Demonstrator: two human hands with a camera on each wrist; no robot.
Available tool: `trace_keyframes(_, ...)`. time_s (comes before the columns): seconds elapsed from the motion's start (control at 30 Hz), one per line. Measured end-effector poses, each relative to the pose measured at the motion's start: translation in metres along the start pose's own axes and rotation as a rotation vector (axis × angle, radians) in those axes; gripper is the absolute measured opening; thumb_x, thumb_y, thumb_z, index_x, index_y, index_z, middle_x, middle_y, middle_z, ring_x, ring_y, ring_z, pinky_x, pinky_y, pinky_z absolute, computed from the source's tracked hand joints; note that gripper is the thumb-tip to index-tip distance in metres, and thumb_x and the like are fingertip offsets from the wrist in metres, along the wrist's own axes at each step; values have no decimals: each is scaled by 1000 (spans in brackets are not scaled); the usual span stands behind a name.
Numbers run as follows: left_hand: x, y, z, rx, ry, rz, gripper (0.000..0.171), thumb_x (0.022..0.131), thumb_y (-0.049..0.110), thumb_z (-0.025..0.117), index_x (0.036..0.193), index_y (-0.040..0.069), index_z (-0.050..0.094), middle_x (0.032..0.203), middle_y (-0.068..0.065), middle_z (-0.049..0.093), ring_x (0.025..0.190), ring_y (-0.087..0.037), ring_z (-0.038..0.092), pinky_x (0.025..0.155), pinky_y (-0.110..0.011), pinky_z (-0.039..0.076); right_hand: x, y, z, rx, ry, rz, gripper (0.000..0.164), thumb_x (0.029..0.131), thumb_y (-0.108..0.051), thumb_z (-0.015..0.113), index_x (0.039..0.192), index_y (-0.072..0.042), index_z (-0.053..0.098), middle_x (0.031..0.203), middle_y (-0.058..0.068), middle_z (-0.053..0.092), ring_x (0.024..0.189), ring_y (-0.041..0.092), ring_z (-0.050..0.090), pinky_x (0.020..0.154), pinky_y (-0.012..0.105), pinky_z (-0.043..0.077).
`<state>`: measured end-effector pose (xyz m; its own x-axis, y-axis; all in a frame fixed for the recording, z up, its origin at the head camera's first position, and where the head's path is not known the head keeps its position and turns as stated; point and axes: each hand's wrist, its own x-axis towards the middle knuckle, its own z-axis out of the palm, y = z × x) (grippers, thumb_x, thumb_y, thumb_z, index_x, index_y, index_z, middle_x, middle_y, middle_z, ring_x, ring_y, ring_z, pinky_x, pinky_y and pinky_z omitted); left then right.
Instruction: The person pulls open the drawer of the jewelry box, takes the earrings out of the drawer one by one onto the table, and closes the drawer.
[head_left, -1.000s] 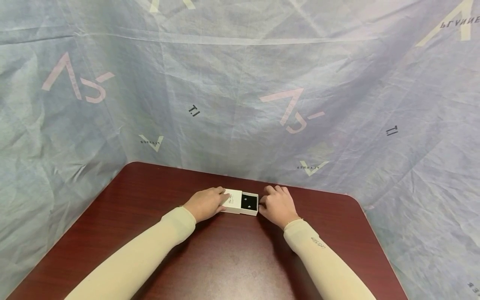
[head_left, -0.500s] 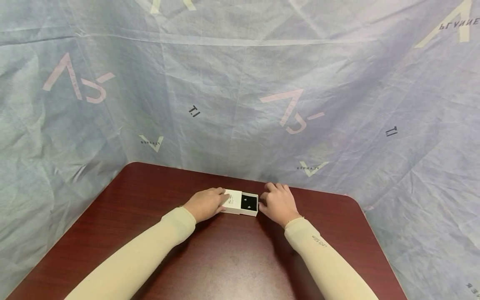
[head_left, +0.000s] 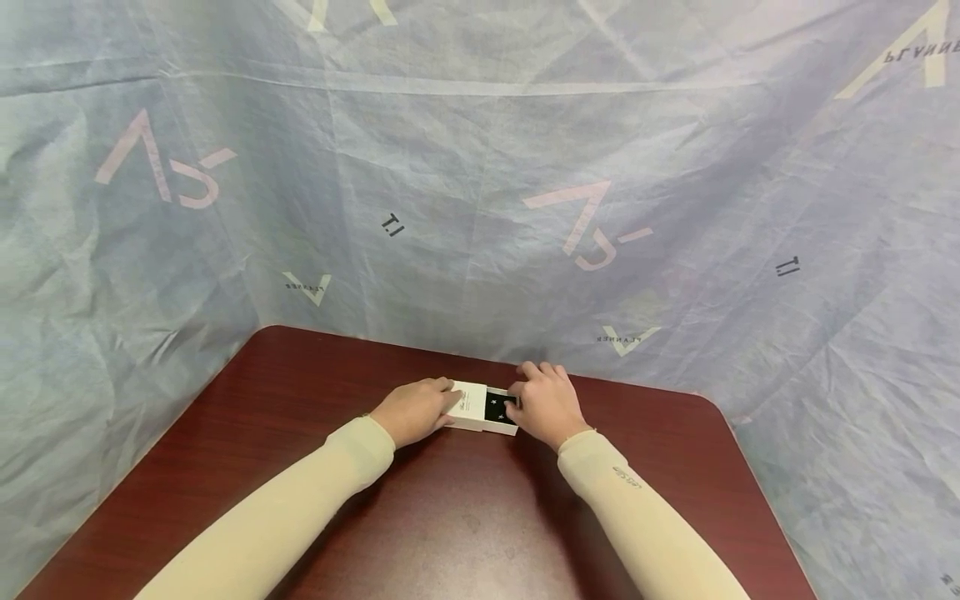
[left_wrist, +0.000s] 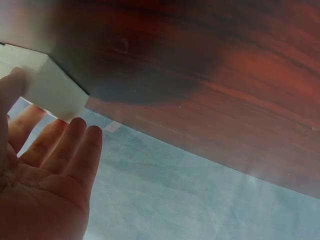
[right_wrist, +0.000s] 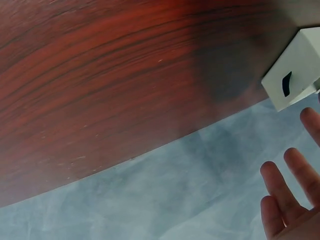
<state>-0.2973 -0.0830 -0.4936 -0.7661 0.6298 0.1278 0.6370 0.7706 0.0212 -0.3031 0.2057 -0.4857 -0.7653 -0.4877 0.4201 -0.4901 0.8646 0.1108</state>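
Note:
A small white slide-out jewellery box (head_left: 467,403) lies near the table's far edge, its tray (head_left: 501,430) drawn partway out to the right. Two tiny star-shaped pieces (head_left: 493,402), like stud earrings, sit on the black insert (head_left: 491,412) in the tray. My left hand (head_left: 408,412) grips the cover's left end between thumb and fingers; the left wrist view shows the white end (left_wrist: 57,90) in that hold. Over the tray's right end is my right hand (head_left: 551,405), thumb and forefinger at the black insert. Its other fingers (right_wrist: 280,187) stretch out loosely beyond the box.
The dark red wooden table (head_left: 450,517) reaches toward me under both arms. A grey printed cloth (head_left: 465,167) hangs close behind its far edge and along both sides.
My right hand has moved left from beside the tray's end to over it, thumb and forefinger now at the black insert. The left hand keeps its hold on the cover.

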Motion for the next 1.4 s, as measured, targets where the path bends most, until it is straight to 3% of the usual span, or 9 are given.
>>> trace_keyframes(0.3, 4, 4, -2, 12, -14, -4, 49, 116, 35, 80, 159, 11, 75, 164, -18, 72, 149, -35, 74, 116, -47, 69, 4, -5, 5, -16, -1, -20, 8, 97, -31, 99, 102, -24, 97, 132, 7, 82, 113, 33, 75, 95, 50, 58)
trace_keyframes(0.87, 9, 7, -3, 35, -11, 6, 49, 116, 36, 80, 159, 13, 75, 164, -16, 72, 147, -33, 76, 114, -44, 70, 8, -5, 13, -32, -88, -5, 6, 101, -33, 95, 104, -28, 96, 137, 7, 81, 118, 35, 76, 101, 50, 58)
trace_keyframes(1.17, 7, 5, -1, 36, -12, 0, 48, 116, 36, 80, 158, 13, 76, 163, -16, 73, 146, -32, 76, 113, -45, 70, 10, -8, 20, 11, -102, -11, 4, 100, -28, 94, 103, -26, 96, 137, 7, 80, 116, 36, 76, 99, 52, 59)
trace_keyframes(1.4, 4, 4, 0, 35, 11, 4, 48, 115, 36, 81, 157, 13, 77, 162, -17, 74, 144, -33, 78, 112, -46, 70, 13, -10, 23, 20, -132, -29, 6, 103, -27, 91, 105, -23, 96, 140, 6, 80, 120, 36, 76, 107, 53, 60)
